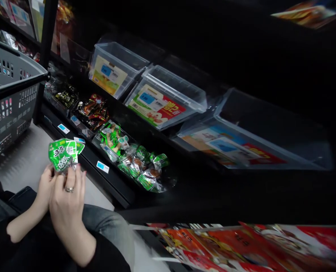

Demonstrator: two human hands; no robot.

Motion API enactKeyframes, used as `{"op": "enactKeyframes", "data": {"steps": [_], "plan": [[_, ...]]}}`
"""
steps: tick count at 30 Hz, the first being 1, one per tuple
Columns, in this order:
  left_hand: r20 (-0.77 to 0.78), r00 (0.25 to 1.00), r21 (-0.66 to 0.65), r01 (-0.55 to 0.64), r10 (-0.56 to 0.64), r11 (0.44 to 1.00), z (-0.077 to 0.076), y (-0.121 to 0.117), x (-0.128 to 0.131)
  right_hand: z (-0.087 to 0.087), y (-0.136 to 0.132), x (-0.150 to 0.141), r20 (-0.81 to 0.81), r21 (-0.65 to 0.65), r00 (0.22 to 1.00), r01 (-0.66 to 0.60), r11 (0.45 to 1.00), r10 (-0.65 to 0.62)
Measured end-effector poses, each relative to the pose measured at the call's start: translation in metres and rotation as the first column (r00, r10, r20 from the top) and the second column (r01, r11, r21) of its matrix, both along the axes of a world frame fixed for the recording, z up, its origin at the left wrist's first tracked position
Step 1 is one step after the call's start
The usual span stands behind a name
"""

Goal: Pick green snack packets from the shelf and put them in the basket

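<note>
Low in front of me, both hands hold a small green snack packet (61, 153) with white printing. My left hand (46, 185) pinches its lower left side. My right hand (68, 192), with a ring on one finger, grips the lower edge, and its fingers cover part of the packet. Just beyond the hands, on the bottom shelf, lie bins of similar wrapped snacks: green packets with tan pieces (111, 138), and green and silver packets (145, 166).
A grey shopping basket (14, 109) stands at the left. Clear plastic bins (164, 96) with labels line the shelf above. Dark red packets (92, 111) lie beside the green ones. Large red and orange bags (213, 245) fill the lower right. Price tags (102, 167) run along the shelf edge.
</note>
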State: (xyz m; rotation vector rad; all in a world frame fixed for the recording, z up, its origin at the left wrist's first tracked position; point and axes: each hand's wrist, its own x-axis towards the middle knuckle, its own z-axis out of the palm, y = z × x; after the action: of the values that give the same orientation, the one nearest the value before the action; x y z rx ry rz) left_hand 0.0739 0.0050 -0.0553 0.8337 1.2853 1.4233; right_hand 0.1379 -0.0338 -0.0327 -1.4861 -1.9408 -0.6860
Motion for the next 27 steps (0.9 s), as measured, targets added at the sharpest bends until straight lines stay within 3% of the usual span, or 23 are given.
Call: {"op": "enactKeyframes", "data": {"steps": [2, 5, 9, 14, 19, 21, 24, 27], "plan": [[0.072, 0.997, -0.007, 0.002, -0.001, 1.000, 0.002, 0.001, -0.001, 0.002, 0.003, 0.003, -0.117, -0.216, 0.991, -0.093, 0.972, 0.069], [0.097, 0.995, -0.017, 0.013, -0.011, 1.000, -0.001, 0.002, -0.001, 0.013, 0.012, 0.020, -0.403, -0.445, 0.911, -0.281, 0.850, 0.090], [0.128, 0.991, -0.041, 0.032, -0.027, 0.999, -0.014, 0.002, 0.001, 0.018, 0.027, 0.038, -0.642, -0.472, 0.765, -0.343, 0.812, -0.050], [0.128, 0.991, -0.085, 0.041, -0.030, 0.996, -0.019, 0.002, 0.001, 0.015, 0.034, 0.044, -0.740, -0.526, 0.644, -0.375, 0.763, -0.193], [0.069, 0.998, -0.045, 0.015, -0.012, 0.999, -0.019, 0.006, 0.000, 0.025, 0.036, 0.056, -0.914, -0.374, 0.370, -0.602, 0.705, -0.169], [0.159, 0.987, -0.028, 0.012, -0.008, 1.000, -0.019, 0.010, 0.000, 0.029, 0.041, 0.069, -0.938, -0.318, 0.311, -0.600, 0.734, -0.152], [0.381, 0.925, -0.052, 0.013, 0.008, 0.999, -0.012, 0.013, -0.001, 0.031, 0.054, 0.099, -0.979, -0.174, 0.176, -0.457, 0.872, -0.103], [0.545, 0.838, -0.103, 0.074, -0.006, 0.992, 0.002, 0.013, -0.002, 0.029, 0.069, 0.126, -0.984, -0.110, 0.168, -0.303, 0.947, -0.060]]}}
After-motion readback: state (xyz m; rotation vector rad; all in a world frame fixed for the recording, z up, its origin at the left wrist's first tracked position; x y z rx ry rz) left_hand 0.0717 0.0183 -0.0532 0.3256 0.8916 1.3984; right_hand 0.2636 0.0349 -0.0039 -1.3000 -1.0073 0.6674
